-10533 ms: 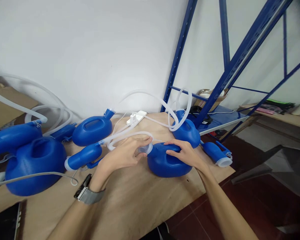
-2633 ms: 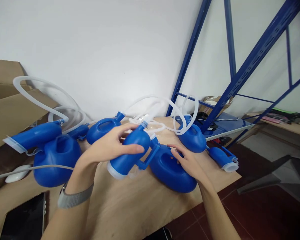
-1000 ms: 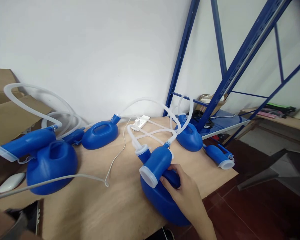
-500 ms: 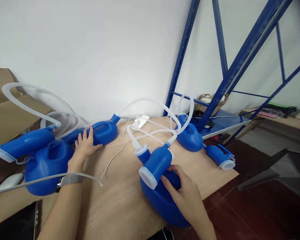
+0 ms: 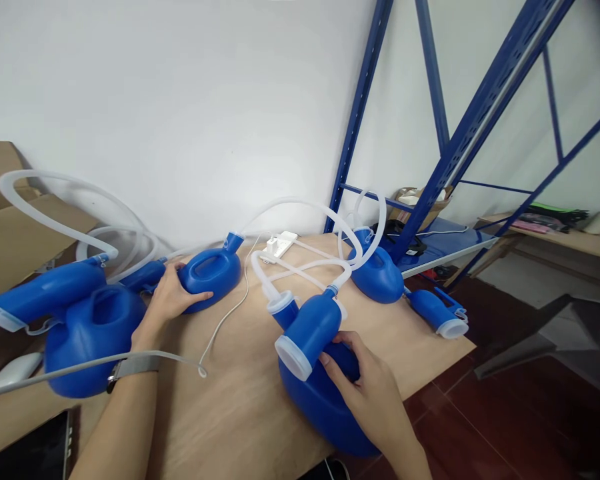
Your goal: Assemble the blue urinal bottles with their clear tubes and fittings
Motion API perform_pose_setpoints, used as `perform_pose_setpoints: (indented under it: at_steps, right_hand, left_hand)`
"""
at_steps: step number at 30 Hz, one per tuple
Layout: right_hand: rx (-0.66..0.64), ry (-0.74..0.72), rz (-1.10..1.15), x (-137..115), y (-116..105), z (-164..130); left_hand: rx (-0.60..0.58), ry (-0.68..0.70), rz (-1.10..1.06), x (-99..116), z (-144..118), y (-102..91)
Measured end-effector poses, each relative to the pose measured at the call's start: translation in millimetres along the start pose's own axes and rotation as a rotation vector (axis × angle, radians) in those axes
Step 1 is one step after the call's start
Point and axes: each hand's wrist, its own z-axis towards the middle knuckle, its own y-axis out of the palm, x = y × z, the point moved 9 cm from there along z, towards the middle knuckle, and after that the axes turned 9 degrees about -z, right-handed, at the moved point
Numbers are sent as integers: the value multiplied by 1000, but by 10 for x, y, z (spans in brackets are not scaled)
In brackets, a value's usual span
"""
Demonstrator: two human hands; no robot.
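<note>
My left hand (image 5: 170, 293) grips the end of a blue urinal bottle (image 5: 223, 283) at the back of the table, thumb along its front and fingertips hidden behind. My right hand (image 5: 367, 383) holds a larger blue urinal bottle (image 5: 310, 403) by its handle near the table's front edge. A blue funnel-shaped receiver (image 5: 310, 330) with a white cap lies over that bottle. A clear hose (image 5: 300, 200) arches between the bottles. Beside my left forearm sits another blue bottle (image 5: 87, 337), with a capped receiver (image 5: 50, 293) lying on top.
Another blue bottle (image 5: 377, 275) and a receiver (image 5: 435, 312) lie at the right of the table (image 5: 230, 407). Behind are a white power strip (image 5: 280, 245) and a blue metal rack (image 5: 425, 200). A phone (image 5: 30, 447), a mouse (image 5: 15, 373) and a cardboard box (image 5: 30, 227) are at left; a white cable crosses my wrist.
The bottle at my left hand has shifted slightly forward and turned. My left fingers have gone from spread over it to closed around its end. My right hand keeps its hold.
</note>
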Motion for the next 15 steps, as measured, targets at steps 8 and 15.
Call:
perform_pose_setpoints:
  at_steps: [8,15]
  right_hand:
    - [5,-2,0,4,-4,-6]
    - [3,-3,-13,-2,-16,4]
  left_hand:
    - [112,120,80,326,-33,-249]
    - [476,-28,-273,444,-136,-813]
